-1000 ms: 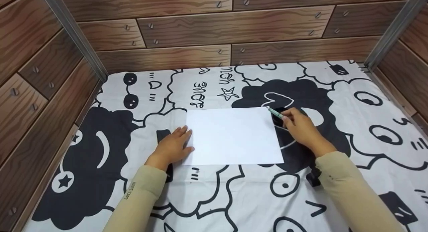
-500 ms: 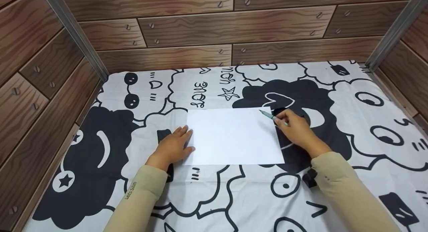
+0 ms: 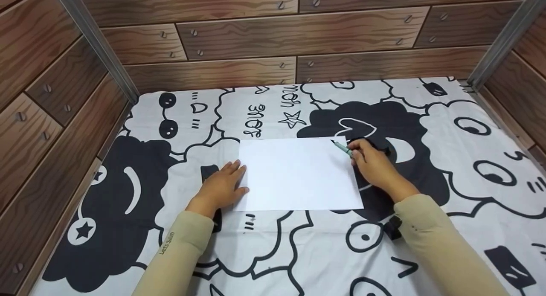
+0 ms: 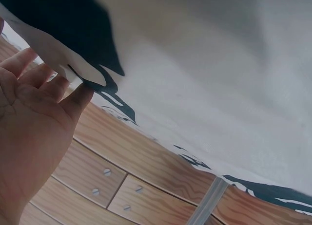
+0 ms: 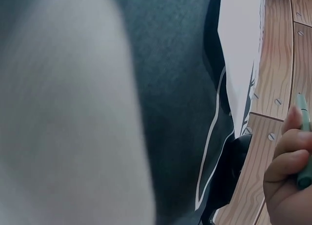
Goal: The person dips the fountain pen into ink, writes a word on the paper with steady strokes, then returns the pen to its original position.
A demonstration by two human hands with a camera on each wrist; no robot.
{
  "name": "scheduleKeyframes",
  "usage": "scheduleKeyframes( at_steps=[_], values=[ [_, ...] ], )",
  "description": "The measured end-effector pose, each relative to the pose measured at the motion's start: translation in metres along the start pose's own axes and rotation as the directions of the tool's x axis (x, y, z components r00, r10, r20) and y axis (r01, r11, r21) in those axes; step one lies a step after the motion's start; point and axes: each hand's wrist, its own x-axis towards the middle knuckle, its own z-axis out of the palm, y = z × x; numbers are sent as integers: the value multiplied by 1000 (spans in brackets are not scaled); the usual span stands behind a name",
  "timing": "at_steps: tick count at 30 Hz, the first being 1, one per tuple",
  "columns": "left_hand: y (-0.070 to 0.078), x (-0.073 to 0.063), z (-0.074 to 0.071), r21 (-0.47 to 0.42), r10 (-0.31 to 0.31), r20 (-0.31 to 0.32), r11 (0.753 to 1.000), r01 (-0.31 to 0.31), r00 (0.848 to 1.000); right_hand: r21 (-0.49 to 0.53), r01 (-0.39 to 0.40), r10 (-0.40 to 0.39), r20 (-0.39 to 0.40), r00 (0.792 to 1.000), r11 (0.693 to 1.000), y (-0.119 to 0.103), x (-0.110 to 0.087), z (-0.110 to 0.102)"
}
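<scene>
A blank white sheet of paper (image 3: 298, 176) lies flat on the patterned cloth, also seen as a white strip of paper (image 5: 236, 54) in the right wrist view. My left hand (image 3: 219, 186) rests at its left edge, fingers spread and straight; the left wrist view shows the palm of that hand (image 4: 36, 118) beside the cloth. Between thumb and fingers my right hand (image 3: 375, 163) grips a green pen (image 3: 342, 148), slanted, its dark tip over the sheet's upper right corner. The pen (image 5: 303, 105) also shows in the right wrist view, cut off by the frame edge.
Black-and-white cartoon cloth (image 3: 264, 249) covers the table. A black object (image 3: 381, 146) sits behind my right hand, mostly hidden, and shows as a glossy black shape (image 5: 234, 164) in the right wrist view. Wood-print walls (image 3: 234, 40) with grey corner posts (image 3: 94, 44) stand around the table.
My right hand has moved slightly left, carrying the pen tip from the sheet's top right corner inward over the paper. The left hand stays in place.
</scene>
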Motion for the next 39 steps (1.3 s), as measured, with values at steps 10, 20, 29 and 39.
scheduleKeyframes(
  at_steps=[10, 20, 29, 39],
  values=[
    [0, -1, 0, 21, 16, -12, 1000, -16, 1000, 16, -26, 26, -8, 1000, 1000, -4, 1, 3],
    [0, -1, 0, 9, 12, -11, 1000, -12, 1000, -37, -12, 11, -39, 999, 999, -6, 3, 12],
    [-1, 0, 1, 12, 19, -11, 1000, -19, 1000, -26, -29, 28, -14, 999, 999, -16, 7, 22],
    [-1, 0, 1, 11, 27, -12, 1000, -26, 1000, -45, 12, -12, -4, 1000, 999, -28, 13, 37]
  ],
)
